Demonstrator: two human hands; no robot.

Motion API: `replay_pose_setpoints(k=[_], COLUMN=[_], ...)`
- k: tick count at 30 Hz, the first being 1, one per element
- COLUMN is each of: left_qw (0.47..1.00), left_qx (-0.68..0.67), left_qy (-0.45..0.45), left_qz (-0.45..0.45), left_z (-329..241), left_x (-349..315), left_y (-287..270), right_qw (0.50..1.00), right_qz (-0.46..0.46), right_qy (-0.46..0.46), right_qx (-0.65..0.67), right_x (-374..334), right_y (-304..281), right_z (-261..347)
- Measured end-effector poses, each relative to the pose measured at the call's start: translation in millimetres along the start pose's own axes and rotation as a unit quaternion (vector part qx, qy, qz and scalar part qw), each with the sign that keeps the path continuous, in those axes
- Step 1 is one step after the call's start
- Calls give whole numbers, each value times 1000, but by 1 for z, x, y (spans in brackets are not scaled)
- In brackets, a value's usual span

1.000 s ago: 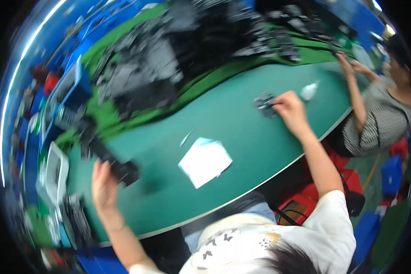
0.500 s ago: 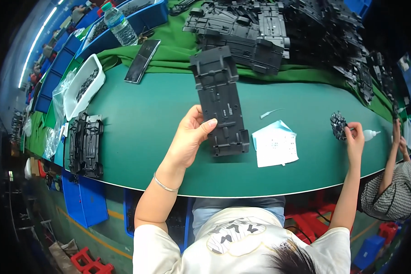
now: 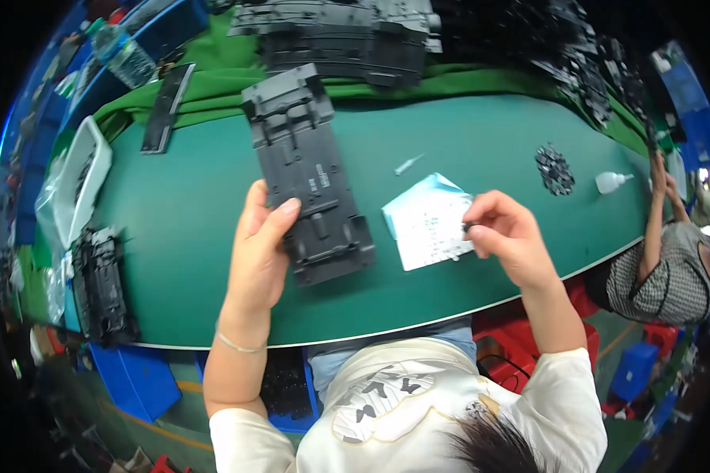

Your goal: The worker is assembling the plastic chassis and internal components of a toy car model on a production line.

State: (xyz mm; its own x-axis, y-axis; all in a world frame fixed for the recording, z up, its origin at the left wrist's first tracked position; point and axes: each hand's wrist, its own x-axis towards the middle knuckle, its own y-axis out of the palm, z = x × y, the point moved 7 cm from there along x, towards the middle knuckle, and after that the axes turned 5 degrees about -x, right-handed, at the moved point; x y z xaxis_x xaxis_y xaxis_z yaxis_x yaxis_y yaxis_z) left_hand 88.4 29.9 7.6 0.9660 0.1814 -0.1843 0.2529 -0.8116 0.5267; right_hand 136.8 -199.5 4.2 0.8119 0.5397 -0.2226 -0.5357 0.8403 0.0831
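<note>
Right hand (image 3: 517, 240): thumb and index fingertip are pinched together on 1 small black part (image 3: 468, 227), most of which the fingertips hide. Left hand (image 3: 262, 256): closed on the left long edge of a black plastic chassis plate (image 3: 312, 177), thumb on the upward face, remaining fingers behind. The chassis plate is tilted in front of the person, left of the right hand; whether its near end clears the table cannot be told.

Caution: the pinch covers little surface, so a slip could drop the part. Its orientation is not visible; a misaligned part could seat badly or jam. The plate is gripped along 1 side only, so pressure on its far side could twist it.

Between the hands lies a blue-and-white sheet (image 3: 427, 229), its right edge behind the right fingertips in this view; a low pass could drag it. A thin pointed nozzle (image 3: 409, 164) lies just beyond and could be knocked aside.

Farther right: a loose heap of black parts (image 3: 555, 169) and a white squeeze bottle (image 3: 612, 182). Farther left: a white tray (image 3: 92, 173) and stacked chassis plates (image 3: 102, 288). Beyond: more chassis plates (image 3: 331, 51) on green cloth (image 3: 481, 83).
</note>
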Motion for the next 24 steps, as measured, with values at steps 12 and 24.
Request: replay_pose_setpoints(k=[12,24], left_qw=[998,997], left_qx=[-14,5], left_qy=[-53,-75], left_qz=[3,-8], left_z=[12,16], left_x=[-4,-3], left_y=[2,3], right_qw=[993,995], right_qz=[0,-40], right_qy=[56,-68], right_qx=[109,-52], right_x=[-2,-9], right_y=[3,-6], right_z=[-12,4])
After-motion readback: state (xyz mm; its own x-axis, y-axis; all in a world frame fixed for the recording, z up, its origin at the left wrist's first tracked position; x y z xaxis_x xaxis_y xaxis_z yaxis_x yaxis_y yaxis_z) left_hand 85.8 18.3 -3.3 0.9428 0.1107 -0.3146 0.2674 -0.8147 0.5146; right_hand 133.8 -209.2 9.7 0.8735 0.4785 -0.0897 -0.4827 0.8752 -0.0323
